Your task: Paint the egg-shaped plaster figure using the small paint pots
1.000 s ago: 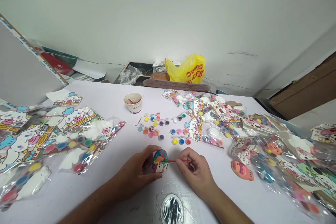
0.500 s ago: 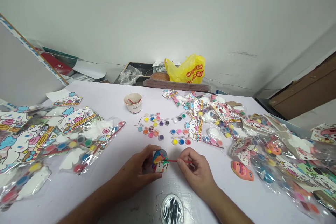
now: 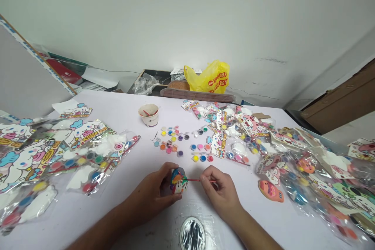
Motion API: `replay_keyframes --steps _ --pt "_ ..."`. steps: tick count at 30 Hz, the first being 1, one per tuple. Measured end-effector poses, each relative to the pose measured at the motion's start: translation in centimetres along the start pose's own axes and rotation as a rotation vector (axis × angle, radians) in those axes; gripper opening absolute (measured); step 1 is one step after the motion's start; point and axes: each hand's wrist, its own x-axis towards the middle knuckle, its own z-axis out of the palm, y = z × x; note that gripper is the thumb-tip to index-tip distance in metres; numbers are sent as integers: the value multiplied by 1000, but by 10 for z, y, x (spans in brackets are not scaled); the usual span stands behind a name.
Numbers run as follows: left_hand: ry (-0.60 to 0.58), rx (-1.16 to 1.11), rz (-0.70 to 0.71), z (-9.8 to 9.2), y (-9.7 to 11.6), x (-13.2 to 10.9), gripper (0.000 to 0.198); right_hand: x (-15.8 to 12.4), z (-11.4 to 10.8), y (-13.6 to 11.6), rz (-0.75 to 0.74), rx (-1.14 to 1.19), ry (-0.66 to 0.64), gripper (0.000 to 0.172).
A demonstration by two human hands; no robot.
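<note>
My left hand (image 3: 152, 193) is closed around a small painted figurine (image 3: 178, 180), which shows blue, orange, green and white patches. My right hand (image 3: 220, 191) pinches a thin red paintbrush (image 3: 197, 180) whose tip touches the figurine's right side. Both hands rest low on the white table (image 3: 123, 111), near its front edge. Just beyond them lie small open paint pots (image 3: 175, 142) in several colours.
A paper cup (image 3: 149, 114) with a red brush stands behind the pots. Bagged craft kits (image 3: 73, 152) cover the left side, and more bagged kits (image 3: 295, 164) the right. A painted pink figure (image 3: 271, 190) lies loose at right. A foil-lined round dish (image 3: 191, 234) sits at the front edge. A yellow bag (image 3: 209, 76) lies behind the table.
My right hand and the brush have shifted very slightly to the right. The figurine stays in my left hand.
</note>
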Motion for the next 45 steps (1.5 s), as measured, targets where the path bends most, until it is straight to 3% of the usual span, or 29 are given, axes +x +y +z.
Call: replay_keyframes --steps 8,16,45 --pt "108 270 100 11 -4 -3 32 -4 5 0 -28 -34 0 36" --pt "172 379 137 17 -7 -2 28 -5 8 -10 -123 -109 -68 28" --pt "173 419 146 18 -7 -2 22 -4 8 -15 -166 -159 -89 29"
